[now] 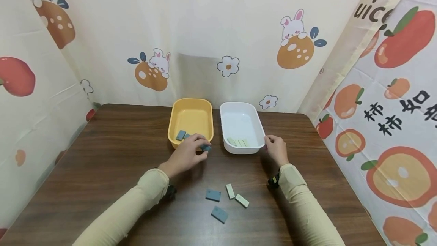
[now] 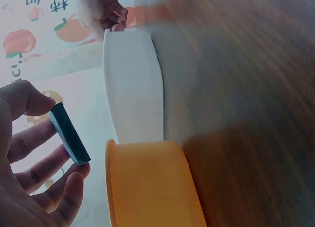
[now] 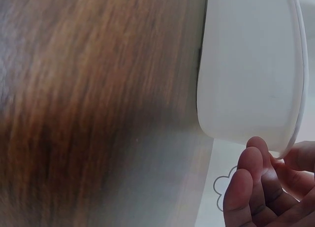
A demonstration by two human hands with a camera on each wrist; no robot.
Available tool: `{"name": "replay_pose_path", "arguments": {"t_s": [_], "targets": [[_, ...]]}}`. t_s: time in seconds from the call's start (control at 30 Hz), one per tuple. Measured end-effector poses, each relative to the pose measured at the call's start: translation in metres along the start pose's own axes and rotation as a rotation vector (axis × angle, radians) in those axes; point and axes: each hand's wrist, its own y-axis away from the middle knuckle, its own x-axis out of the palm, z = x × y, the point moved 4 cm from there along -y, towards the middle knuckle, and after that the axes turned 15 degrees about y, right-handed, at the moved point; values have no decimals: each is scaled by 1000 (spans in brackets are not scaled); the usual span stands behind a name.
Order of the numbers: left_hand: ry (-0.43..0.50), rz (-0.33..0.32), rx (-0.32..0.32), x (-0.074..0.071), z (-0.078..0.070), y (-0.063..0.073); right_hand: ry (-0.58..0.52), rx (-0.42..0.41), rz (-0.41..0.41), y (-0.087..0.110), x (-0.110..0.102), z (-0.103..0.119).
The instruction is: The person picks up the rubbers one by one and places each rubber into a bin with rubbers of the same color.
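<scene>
My left hand [image 1: 186, 156] is at the near rim of a yellow bin [image 1: 172, 124], pinching a flat blue rectangular block [image 2: 70, 133] between thumb and fingertips. In the left wrist view the block stands apart from the bin's wall. Several similar blue blocks [image 1: 181, 135] lie inside the yellow bin, partly hidden by that hand. My right hand [image 1: 277, 150] grips the right rim of a white bin [image 1: 243, 150] near its front corner, thumb and forefinger at the edge. Pale green blocks [image 1: 239, 142] lie side by side along the white bin's near end.
On the brown table [image 1: 102, 170], nearer to me, lie two blue blocks, one [image 1: 213, 195] above the other [image 1: 219, 214]. Two pale green blocks, one upright in view [image 1: 230, 191] and one slanted [image 1: 242, 201], sit just right of them. A printed curtain [image 1: 205, 41] hangs behind the bins.
</scene>
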Motion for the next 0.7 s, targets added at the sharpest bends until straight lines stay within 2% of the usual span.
{"name": "replay_pose_path", "arguments": {"t_s": [0.53,0.7], "targets": [[55,-140,-63,-13,15,-7,-2,16,11,1,0,-1],[57,-160,-90,-16,20,-9,14,10,8,1,-1,0]]}}
